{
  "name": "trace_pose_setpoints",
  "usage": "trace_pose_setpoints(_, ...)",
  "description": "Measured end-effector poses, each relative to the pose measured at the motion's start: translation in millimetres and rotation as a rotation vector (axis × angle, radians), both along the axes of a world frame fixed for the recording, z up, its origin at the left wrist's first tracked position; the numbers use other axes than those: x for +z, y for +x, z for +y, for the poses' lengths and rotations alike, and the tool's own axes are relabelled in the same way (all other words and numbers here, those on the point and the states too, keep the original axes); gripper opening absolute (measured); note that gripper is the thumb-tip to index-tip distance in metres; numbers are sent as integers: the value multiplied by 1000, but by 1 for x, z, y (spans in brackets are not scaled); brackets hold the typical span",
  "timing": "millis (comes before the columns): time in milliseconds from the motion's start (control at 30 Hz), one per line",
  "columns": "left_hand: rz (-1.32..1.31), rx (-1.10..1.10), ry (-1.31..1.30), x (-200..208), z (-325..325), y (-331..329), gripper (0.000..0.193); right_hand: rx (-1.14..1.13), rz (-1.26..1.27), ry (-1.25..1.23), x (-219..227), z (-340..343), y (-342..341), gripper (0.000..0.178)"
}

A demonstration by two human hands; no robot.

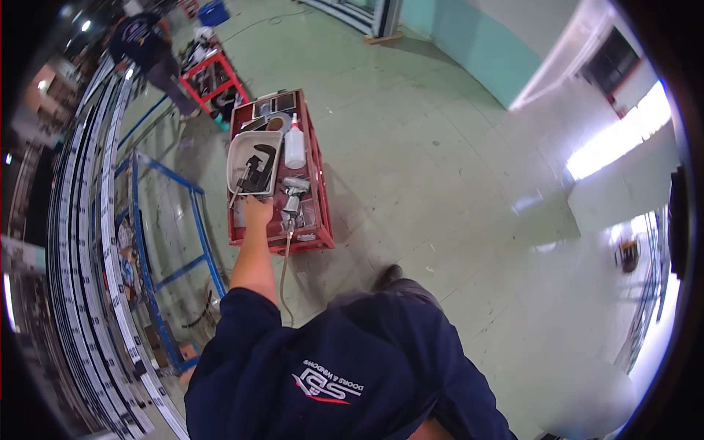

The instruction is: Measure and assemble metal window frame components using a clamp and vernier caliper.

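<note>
My left hand point(257, 211) reaches out to a red tool cart point(316, 172) and is at the near edge of a cream plastic tray point(234, 158). Its fingers look drawn together; what they hold, if anything, is too small to make out. In the tray lies a black tool point(258, 174) with a curved part. A thin rod-like tool point(236, 193) leans over the tray's near left corner. Right of my hand sits a silver air tool point(295, 192) with a hose point(285, 282) running down toward me. A white squeeze bottle point(295, 149) stands beside the tray. My right hand is out of view.
Long metal profiles point(111, 242) run along the left, beside a blue metal frame point(170, 279). Another person point(139, 44) stands at the far left near a second red cart point(215, 77). A roll of tape point(281, 121) sits on the near cart. A teal-and-white wall point(469, 55) rises beyond.
</note>
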State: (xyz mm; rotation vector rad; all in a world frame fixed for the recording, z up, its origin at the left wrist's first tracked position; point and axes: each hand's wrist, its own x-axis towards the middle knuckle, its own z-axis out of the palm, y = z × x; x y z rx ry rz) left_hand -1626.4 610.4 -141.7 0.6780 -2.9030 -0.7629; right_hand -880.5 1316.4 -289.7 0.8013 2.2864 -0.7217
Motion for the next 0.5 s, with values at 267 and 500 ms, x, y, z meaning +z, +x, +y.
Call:
trace_pose_setpoints(267,-194,245,-347,2,-8,-157,81,-72,5,-15,43,181,-603,37)
trace_pose_setpoints(500,-427,302,-380,-33,-38,-252,49,-208,635,-225,152,197,-1095,40)
